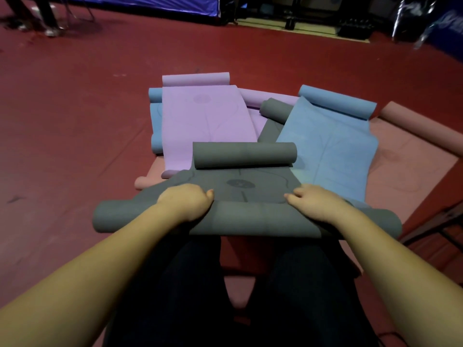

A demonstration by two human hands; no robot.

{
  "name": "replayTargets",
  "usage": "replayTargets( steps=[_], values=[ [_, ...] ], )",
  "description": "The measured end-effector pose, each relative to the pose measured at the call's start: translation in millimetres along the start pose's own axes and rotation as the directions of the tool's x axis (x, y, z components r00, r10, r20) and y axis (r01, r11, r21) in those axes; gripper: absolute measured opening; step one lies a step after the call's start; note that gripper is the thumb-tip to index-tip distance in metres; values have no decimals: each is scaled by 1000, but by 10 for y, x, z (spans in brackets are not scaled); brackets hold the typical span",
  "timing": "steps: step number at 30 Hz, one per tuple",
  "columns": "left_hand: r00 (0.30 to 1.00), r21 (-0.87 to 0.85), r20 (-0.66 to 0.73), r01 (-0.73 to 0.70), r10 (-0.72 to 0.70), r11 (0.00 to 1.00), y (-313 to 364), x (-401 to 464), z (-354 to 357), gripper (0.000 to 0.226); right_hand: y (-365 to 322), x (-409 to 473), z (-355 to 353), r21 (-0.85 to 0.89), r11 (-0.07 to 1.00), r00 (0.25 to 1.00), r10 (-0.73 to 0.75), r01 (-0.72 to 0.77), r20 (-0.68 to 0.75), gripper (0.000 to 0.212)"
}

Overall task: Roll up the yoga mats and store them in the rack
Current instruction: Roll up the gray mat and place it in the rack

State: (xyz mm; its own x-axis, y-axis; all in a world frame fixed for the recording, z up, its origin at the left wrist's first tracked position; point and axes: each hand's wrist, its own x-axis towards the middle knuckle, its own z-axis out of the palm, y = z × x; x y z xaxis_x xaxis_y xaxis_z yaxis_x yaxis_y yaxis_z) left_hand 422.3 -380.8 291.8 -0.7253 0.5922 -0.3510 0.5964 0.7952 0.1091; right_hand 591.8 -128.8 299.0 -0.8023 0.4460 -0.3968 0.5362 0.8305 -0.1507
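A grey yoga mat (240,186) lies in front of me, its near end rolled into a thick tube (250,219) and its far end curled into a smaller roll (244,155). My left hand (186,202) grips the near roll left of its middle, fingers curled over the top. My right hand (312,202) grips the same roll further right. Behind it lie a purple mat (205,121), a blue mat (328,144) and a pink mat (406,169), all partly unrolled and overlapping.
Another grey mat roll (275,110) and a second blue mat (155,116) sit in the pile. Red floor (75,121) surrounds the mats. A person's legs (47,18) stand at far left. Dark equipment (355,26) lines the back wall. My own legs are below the roll.
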Motion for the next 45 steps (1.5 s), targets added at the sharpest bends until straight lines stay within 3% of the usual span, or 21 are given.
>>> replayTargets(
  steps=[2,5,9,12,14,16,18,20,23,25,35,45],
  values=[
    [996,-15,91,15,-13,1000,16,57,-72,59,3,-2,30,-7,999,977,-43,43,-208,41],
    [981,-51,186,59,-48,997,150,87,-207,55,-23,-143,81,-30,999,907,-46,37,-418,46],
    [974,-138,211,109,-79,984,154,174,-275,52,13,-329,289,-27,997,883,-79,75,-463,41],
    [980,-223,188,103,-61,969,122,249,-237,60,25,-354,446,-87,993,876,-112,80,-469,63],
    [975,-147,222,65,-31,987,130,204,-202,53,8,-313,468,-76,996,862,-78,46,-502,66],
    [992,-28,122,-37,40,999,90,167,-141,49,-13,-266,443,-98,995,864,-55,6,-501,64],
    [991,83,-44,-118,122,989,29,130,-81,42,-31,-234,416,-138,990,874,-57,-12,-482,62],
    [971,58,-213,-97,108,994,3,100,-43,41,-40,-205,383,-160,987,878,-60,-19,-474,61],
    [890,-23,-445,-123,100,992,53,-10,98,47,-64,-93,292,-121,992,907,-28,-26,-419,54],
    [842,35,-520,-145,142,989,70,-100,291,51,-75,-4,205,-74,996,940,26,-54,-341,57],
    [887,114,-448,-66,111,991,150,29,179,62,-145,248,-46,-40,993,993,107,-110,-53,68],
    [938,35,-338,-67,75,997,139,-14,5,68,-178,254,-204,24,996,985,81,-85,150,66]
  ],
)
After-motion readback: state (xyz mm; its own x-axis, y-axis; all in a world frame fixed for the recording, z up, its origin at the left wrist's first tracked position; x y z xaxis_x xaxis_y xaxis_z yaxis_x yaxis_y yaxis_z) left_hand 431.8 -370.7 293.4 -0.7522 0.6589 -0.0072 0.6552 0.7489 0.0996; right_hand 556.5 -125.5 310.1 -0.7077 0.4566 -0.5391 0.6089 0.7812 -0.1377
